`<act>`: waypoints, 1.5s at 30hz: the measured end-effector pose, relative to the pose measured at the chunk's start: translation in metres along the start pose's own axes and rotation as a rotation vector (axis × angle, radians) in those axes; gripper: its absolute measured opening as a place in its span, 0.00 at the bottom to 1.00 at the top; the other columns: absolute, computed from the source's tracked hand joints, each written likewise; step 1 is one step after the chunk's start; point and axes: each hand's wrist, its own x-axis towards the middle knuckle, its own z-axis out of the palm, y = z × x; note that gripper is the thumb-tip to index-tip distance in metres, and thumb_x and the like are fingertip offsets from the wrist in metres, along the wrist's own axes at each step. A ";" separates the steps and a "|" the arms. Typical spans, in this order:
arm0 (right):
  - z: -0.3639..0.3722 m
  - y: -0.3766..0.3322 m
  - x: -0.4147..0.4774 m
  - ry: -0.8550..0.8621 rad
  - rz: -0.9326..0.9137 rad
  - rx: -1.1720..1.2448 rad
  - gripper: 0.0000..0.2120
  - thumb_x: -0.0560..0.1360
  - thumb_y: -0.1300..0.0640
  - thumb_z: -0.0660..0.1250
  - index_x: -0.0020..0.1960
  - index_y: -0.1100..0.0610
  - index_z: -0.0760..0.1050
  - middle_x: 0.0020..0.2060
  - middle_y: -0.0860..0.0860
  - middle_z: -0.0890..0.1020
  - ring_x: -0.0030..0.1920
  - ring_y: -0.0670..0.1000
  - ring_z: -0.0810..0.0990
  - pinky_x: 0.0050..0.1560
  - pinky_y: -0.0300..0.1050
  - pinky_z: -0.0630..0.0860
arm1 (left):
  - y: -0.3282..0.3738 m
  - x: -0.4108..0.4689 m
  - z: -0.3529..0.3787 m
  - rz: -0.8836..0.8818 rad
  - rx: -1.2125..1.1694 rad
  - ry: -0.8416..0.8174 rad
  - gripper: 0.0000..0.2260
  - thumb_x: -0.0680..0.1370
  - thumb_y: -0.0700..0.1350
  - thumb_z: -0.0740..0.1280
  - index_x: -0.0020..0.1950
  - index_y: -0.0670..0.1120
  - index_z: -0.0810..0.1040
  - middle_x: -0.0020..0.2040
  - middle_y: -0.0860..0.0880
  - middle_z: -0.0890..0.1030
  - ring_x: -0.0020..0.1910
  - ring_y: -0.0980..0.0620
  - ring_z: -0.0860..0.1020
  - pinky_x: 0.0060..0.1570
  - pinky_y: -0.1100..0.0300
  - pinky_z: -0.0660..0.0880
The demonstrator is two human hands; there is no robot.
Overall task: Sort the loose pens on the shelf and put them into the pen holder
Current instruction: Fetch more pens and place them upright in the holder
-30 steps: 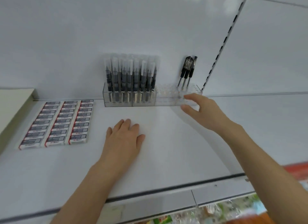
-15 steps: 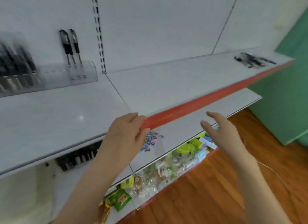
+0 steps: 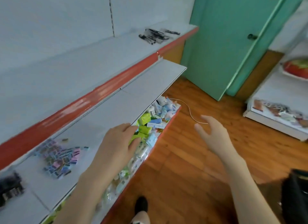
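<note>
The loose pens (image 3: 156,35) lie in a blurred dark scatter at the far right end of the upper shelf (image 3: 83,70), close to its red front strip (image 3: 93,97) and well apart from both hands. The left hand (image 3: 116,145) is flat, palm down, fingers straight and together, over the front edge of the middle shelf (image 3: 116,103); it holds nothing. The right hand (image 3: 212,135) hangs out over the wooden floor (image 3: 191,165), fingers spread and relaxed, also holding nothing. Small colourful packets (image 3: 58,158) lie on the middle shelf to the left of the left hand. A green door (image 3: 233,40) stands beyond the shelf's end.
</note>
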 end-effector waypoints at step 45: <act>-0.001 0.176 0.638 -0.358 -0.387 0.016 0.15 0.77 0.54 0.62 0.61 0.58 0.74 0.59 0.53 0.78 0.56 0.49 0.75 0.52 0.38 0.68 | 0.147 0.518 0.234 -0.454 0.078 -0.141 0.20 0.79 0.52 0.55 0.67 0.45 0.70 0.64 0.45 0.75 0.61 0.46 0.74 0.61 0.58 0.67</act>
